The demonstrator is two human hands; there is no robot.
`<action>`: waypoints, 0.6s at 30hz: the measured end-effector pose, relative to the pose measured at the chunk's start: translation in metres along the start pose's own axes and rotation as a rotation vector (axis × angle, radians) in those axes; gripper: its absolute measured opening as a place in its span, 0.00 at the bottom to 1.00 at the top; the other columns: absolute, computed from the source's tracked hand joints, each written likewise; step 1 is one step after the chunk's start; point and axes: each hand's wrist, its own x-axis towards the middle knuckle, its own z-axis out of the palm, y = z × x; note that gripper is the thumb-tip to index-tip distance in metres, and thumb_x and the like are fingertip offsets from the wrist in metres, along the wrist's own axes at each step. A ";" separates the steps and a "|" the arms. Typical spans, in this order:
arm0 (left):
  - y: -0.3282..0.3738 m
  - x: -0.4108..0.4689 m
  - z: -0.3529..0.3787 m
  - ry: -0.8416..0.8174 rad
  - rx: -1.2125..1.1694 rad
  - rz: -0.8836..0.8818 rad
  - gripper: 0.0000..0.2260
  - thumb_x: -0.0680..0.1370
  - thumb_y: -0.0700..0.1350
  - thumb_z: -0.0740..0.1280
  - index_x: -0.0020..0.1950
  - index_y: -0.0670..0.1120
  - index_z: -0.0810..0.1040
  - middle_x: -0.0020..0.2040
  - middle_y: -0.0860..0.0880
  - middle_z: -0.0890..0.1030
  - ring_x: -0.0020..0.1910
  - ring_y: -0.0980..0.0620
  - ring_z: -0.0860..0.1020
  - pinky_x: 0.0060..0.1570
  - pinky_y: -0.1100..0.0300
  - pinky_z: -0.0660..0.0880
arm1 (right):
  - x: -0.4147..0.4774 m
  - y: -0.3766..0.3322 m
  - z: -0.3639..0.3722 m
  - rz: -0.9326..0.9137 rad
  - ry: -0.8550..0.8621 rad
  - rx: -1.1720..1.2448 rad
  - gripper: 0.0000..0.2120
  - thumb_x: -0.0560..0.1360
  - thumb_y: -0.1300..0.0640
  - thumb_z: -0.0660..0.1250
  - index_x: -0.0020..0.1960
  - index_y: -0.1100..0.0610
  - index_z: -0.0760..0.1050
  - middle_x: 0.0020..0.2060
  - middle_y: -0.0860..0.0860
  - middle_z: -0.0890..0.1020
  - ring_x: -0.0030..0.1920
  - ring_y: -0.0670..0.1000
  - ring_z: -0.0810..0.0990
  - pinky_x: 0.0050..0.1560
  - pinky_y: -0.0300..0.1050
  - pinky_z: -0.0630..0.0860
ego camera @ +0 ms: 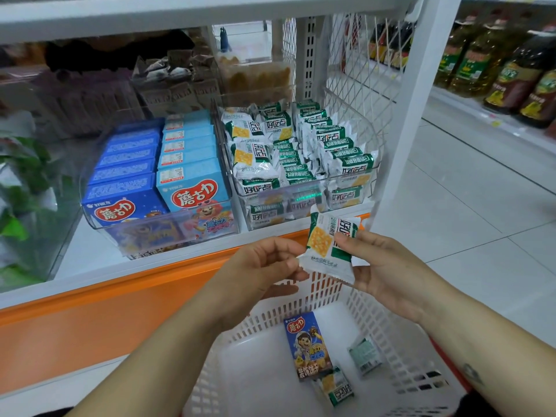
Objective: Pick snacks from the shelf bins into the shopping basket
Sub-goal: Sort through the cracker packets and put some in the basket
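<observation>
Cracker packet point(326, 248) pinched by left hand point(264, 266) and right hand point(383, 266) over basket point(388, 332); near rim cropped.

One white basket point(388, 323) carries three snacks: one dark blue box point(308, 346) and two cracker packets point(338, 386). A fourth snack, the held packet point(329, 245), is pinched by two hands, the left hand point(264, 263) and the right hand point(385, 266). Two clear bins stand in front: the box bin point(90, 218) with two rows of blue boxes point(188, 145), at least five per row, and the cracker bin point(373, 176) with packets too many to count.
</observation>
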 end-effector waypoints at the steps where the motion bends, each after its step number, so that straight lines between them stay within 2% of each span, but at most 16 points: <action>1: 0.000 0.000 0.000 -0.003 0.021 0.004 0.06 0.79 0.37 0.63 0.49 0.45 0.78 0.39 0.52 0.83 0.46 0.53 0.82 0.53 0.54 0.79 | 0.000 0.000 0.000 -0.006 -0.002 -0.001 0.19 0.65 0.54 0.69 0.55 0.60 0.79 0.47 0.57 0.85 0.39 0.52 0.85 0.37 0.41 0.81; 3: -0.001 0.000 0.002 0.009 0.085 0.012 0.06 0.79 0.38 0.63 0.48 0.46 0.78 0.39 0.54 0.83 0.49 0.52 0.82 0.54 0.54 0.79 | 0.000 0.000 -0.002 -0.033 0.000 -0.040 0.19 0.65 0.54 0.69 0.54 0.60 0.79 0.47 0.57 0.85 0.40 0.53 0.84 0.40 0.43 0.82; 5: -0.004 0.001 0.005 0.053 0.171 0.019 0.05 0.79 0.40 0.64 0.47 0.47 0.79 0.42 0.54 0.84 0.50 0.52 0.82 0.55 0.54 0.79 | 0.003 0.001 -0.004 -0.074 0.032 -0.142 0.19 0.65 0.52 0.70 0.54 0.59 0.80 0.47 0.56 0.85 0.42 0.55 0.84 0.48 0.50 0.81; 7: -0.010 0.002 0.008 0.139 0.310 0.035 0.05 0.79 0.43 0.65 0.46 0.50 0.79 0.43 0.53 0.84 0.49 0.52 0.82 0.53 0.52 0.80 | 0.005 0.000 -0.005 -0.149 0.089 -0.256 0.15 0.67 0.53 0.71 0.53 0.56 0.81 0.45 0.54 0.86 0.46 0.56 0.84 0.54 0.56 0.79; 8: -0.011 0.002 0.008 0.183 0.381 0.035 0.06 0.79 0.45 0.64 0.46 0.52 0.80 0.44 0.54 0.84 0.48 0.52 0.82 0.51 0.53 0.80 | 0.006 0.000 -0.005 -0.203 0.121 -0.312 0.10 0.70 0.55 0.71 0.51 0.53 0.81 0.45 0.51 0.86 0.46 0.53 0.85 0.53 0.54 0.79; 9: -0.012 0.002 0.009 0.196 0.400 0.022 0.06 0.80 0.47 0.63 0.48 0.53 0.80 0.45 0.54 0.84 0.47 0.54 0.82 0.50 0.54 0.81 | 0.006 0.001 -0.006 -0.275 0.156 -0.390 0.08 0.71 0.56 0.71 0.49 0.49 0.81 0.44 0.47 0.86 0.45 0.49 0.85 0.49 0.49 0.80; 11: -0.009 0.001 0.009 0.124 0.205 -0.066 0.13 0.79 0.53 0.60 0.52 0.50 0.82 0.48 0.52 0.85 0.47 0.54 0.83 0.51 0.54 0.80 | 0.002 0.004 -0.005 -0.464 0.188 -0.640 0.09 0.72 0.57 0.72 0.47 0.43 0.79 0.41 0.39 0.84 0.42 0.40 0.82 0.42 0.34 0.75; 12: -0.008 0.000 0.009 0.056 0.042 -0.128 0.17 0.78 0.56 0.59 0.54 0.49 0.82 0.49 0.51 0.85 0.49 0.53 0.83 0.52 0.52 0.80 | 0.000 0.007 -0.004 -0.563 0.164 -0.794 0.12 0.72 0.57 0.72 0.48 0.41 0.78 0.42 0.37 0.83 0.43 0.37 0.81 0.43 0.30 0.73; 14: -0.004 -0.004 0.010 -0.016 -0.179 -0.181 0.21 0.75 0.60 0.60 0.56 0.47 0.81 0.51 0.48 0.85 0.52 0.49 0.83 0.52 0.50 0.79 | -0.001 0.015 0.000 -0.737 0.066 -1.061 0.17 0.73 0.60 0.71 0.56 0.42 0.79 0.51 0.34 0.79 0.52 0.37 0.78 0.52 0.29 0.71; 15: -0.005 -0.004 0.010 -0.010 -0.217 -0.176 0.21 0.73 0.59 0.61 0.57 0.47 0.81 0.51 0.48 0.85 0.52 0.48 0.83 0.52 0.49 0.79 | 0.000 0.019 0.000 -0.794 0.024 -1.142 0.17 0.73 0.62 0.68 0.58 0.45 0.79 0.55 0.34 0.77 0.56 0.38 0.76 0.57 0.32 0.71; 17: -0.008 -0.003 0.012 0.057 -0.212 -0.164 0.19 0.73 0.56 0.65 0.55 0.44 0.79 0.48 0.47 0.85 0.50 0.49 0.83 0.53 0.49 0.79 | 0.002 0.021 -0.002 -0.850 -0.009 -1.180 0.17 0.73 0.63 0.64 0.56 0.47 0.81 0.56 0.35 0.77 0.59 0.40 0.75 0.60 0.35 0.70; 18: -0.010 -0.002 0.012 0.098 -0.199 -0.158 0.16 0.74 0.53 0.66 0.54 0.42 0.79 0.47 0.46 0.85 0.49 0.49 0.84 0.52 0.49 0.79 | 0.002 0.019 -0.002 -0.846 -0.009 -1.140 0.16 0.74 0.63 0.65 0.55 0.47 0.81 0.56 0.35 0.78 0.59 0.38 0.75 0.60 0.32 0.70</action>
